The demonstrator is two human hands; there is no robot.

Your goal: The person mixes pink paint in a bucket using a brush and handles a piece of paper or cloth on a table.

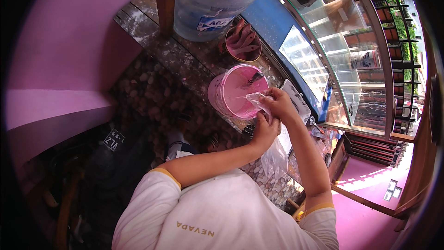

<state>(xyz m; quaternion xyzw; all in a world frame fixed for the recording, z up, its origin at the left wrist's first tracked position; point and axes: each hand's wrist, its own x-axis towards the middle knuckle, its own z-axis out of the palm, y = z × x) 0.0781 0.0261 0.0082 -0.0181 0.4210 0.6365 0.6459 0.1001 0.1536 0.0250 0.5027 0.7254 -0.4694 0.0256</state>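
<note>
A thin, clear plastic bag (275, 158) hangs from my two hands near a pink bucket (217, 93). My right hand (279, 104) is closed on the bunched upper part of the bag, just beyond the bucket's right rim. Lower down, my left hand (267, 133) is also closed on the bag, its fingers close to the right hand. The loose part droops below my hands. Inside the bucket is pale pink material, with a dark-ended object (255, 78) leaning at its far right side. What the bag holds, if anything, is not clear.
A large blue water jug (212, 0) stands on the worn wooden bench (185, 62). Beside it is a round container (244, 58) of reddish pieces. A glass-fronted case (344, 55) borders the right. Below the bench lie rounded stones (148, 81); a pink wall (69, 41) rises left.
</note>
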